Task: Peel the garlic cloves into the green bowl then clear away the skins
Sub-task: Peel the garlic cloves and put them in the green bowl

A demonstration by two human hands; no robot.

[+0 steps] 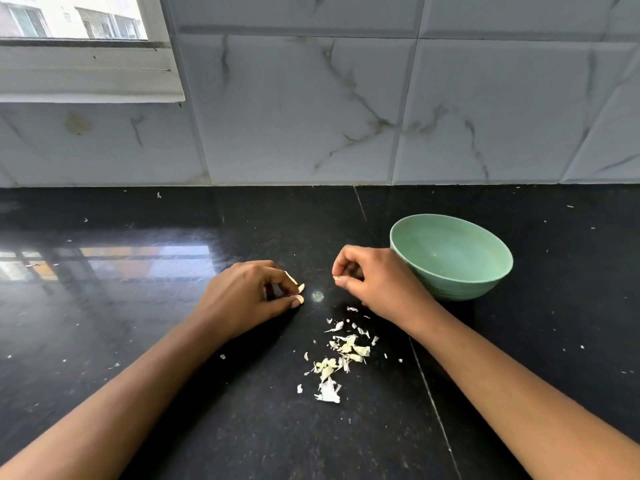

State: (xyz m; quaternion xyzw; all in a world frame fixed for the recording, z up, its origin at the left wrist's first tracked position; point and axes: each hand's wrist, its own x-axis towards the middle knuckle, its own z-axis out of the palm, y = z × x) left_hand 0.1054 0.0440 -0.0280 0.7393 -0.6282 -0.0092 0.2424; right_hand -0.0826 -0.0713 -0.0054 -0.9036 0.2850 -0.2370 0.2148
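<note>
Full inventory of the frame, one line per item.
green bowl: 1, green, counter right, behind right hand; no cloves visible inside
garlic clove: at least 1, pale, in left hand's grip
skins: loose pile, whitish, counter between forearms
counter: 1, black, polished
wall tiles: white, marbled, behind counter
window: 1, white frame, top left
left hand: holds garlic clove
right hand: fingertips pinched; any scrap too small to tell
</note>
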